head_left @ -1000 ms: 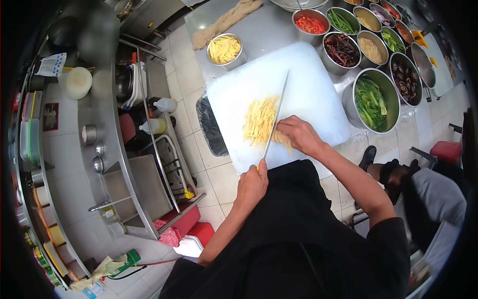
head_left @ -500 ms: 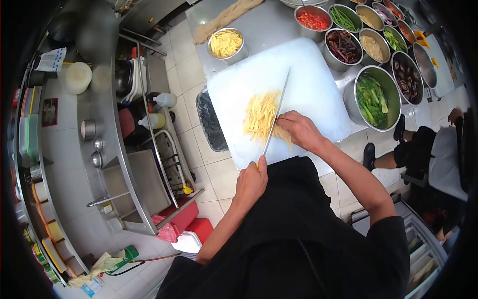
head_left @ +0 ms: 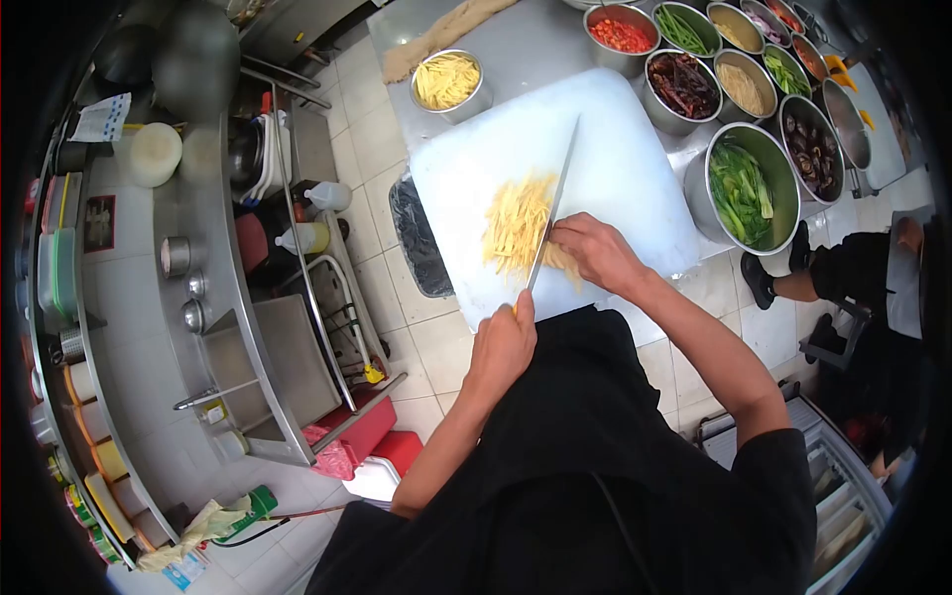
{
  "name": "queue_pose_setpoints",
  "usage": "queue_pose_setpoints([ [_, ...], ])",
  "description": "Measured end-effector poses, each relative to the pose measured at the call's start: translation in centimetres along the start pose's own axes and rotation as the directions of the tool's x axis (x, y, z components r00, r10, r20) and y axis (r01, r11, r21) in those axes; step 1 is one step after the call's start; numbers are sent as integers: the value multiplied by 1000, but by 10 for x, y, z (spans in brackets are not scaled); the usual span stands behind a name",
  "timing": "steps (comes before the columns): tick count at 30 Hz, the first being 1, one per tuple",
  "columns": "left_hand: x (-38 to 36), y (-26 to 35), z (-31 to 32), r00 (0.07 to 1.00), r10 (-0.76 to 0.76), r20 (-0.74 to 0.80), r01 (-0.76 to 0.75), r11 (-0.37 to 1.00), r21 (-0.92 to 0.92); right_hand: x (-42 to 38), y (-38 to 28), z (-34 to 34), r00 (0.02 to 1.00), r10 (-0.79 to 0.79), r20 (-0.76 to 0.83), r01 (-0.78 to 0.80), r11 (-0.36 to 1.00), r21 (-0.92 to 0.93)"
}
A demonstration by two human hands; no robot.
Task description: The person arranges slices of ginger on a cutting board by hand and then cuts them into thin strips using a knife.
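Observation:
A long knife (head_left: 563, 188) is held by its yellow handle in my left hand (head_left: 504, 342), which is closed around it. Its blade points up and away across a white cutting board (head_left: 620, 139). Thin pale-yellow strips (head_left: 516, 220) lie piled left of the blade. My right hand (head_left: 593, 250) is closed, fingertips bent against the blade's right side, on more pale pieces (head_left: 563, 263) partly hidden beneath it. A metal bowl of yellow strips (head_left: 446, 81) stands beyond the board's far left corner.
Right of the board stand metal bowls with leafy greens (head_left: 739, 193), dried chilies (head_left: 682, 86) and chopped red pieces (head_left: 622, 35). A brown cloth (head_left: 446, 38) lies at the far left. A black-lined bin (head_left: 418, 238) is left of the board. Another person's leg (head_left: 793, 287) shows at right.
The knife and my left hand have shifted slightly up. My right hand stays nearly in place. At right, the other person's legs and clothing have moved.

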State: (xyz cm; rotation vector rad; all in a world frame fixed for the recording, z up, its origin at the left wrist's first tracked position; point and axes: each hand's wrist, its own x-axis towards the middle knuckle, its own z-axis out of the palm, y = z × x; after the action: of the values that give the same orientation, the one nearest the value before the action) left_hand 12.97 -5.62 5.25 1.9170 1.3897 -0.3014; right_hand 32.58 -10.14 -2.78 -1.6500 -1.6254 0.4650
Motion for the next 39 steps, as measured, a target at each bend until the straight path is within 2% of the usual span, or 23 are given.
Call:
queue_pose_setpoints([
  [3, 0, -10, 13, 999, -39, -10, 39, 999, 3, -1, 2, 2, 1000, 18, 6, -18, 1000, 6],
  [5, 24, -14, 27, 996, 63, -70, -66, 997, -43, -2, 5, 4, 1000, 16, 2, -16, 1000, 11],
  [8, 55, 19, 16, 993, 73, -96, -80, 994, -69, -3, 1, 4, 999, 42, 26, -43, 998, 35],
  [11, 46, 35, -5, 997, 29, -66, -33, 998, -53, 2, -3, -3, 996, 88, 29, -90, 994, 54],
  [13, 31, 23, -7, 999, 27, -48, -28, 999, -37, 3, -1, -1, 994, 106, 14, -107, 992, 73],
  [15, 7, 10, -3, 1000, 20, -15, -20, 1000, -17, -1, 5, 3, 999, 21, -29, -20, 999, 34],
  [18, -11, -1, 2, 999, -47, 9, 47, 999, 13, -2, 5, 5, 999, 26, -39, -24, 998, 56],
  [21, 5, -11, 22, 999, -28, -37, 28, 1000, -7, -3, 5, 6, 999, 27, -31, -25, 998, 65],
  [23, 37, -3, 26, 992, 91, -84, -96, 993, -64, -2, 6, 5, 1000, 7, -28, -6, 999, 47],
  [24, 46, 7, 21, 992, 90, -91, -97, 993, -69, -2, 6, 5, 1000, -6, -29, 7, 1000, 29],
  [28, 43, 32, -2, 999, 25, -44, -28, 998, -53, -4, 1, 6, 995, 68, -72, -65, 997, 48],
  [33, -4, 2, -1, 1000, 9, 7, -9, 1000, 2, -5, 3, 7, 997, 48, -64, -45, 998, 47],
  [35, -17, 4, -4, 995, -89, 41, 90, 996, -6, -5, 4, 8, 996, 41, -75, -37, 998, 57],
  [36, -11, 1, 2, 995, -87, 48, 87, 996, -4, -6, 5, 8, 997, 23, -79, -18, 998, 67],
  [39, 34, -13, 31, 993, 105, -50, -106, 994, -17, -6, 5, 9, 996, 11, -92, -7, 999, 44],
])
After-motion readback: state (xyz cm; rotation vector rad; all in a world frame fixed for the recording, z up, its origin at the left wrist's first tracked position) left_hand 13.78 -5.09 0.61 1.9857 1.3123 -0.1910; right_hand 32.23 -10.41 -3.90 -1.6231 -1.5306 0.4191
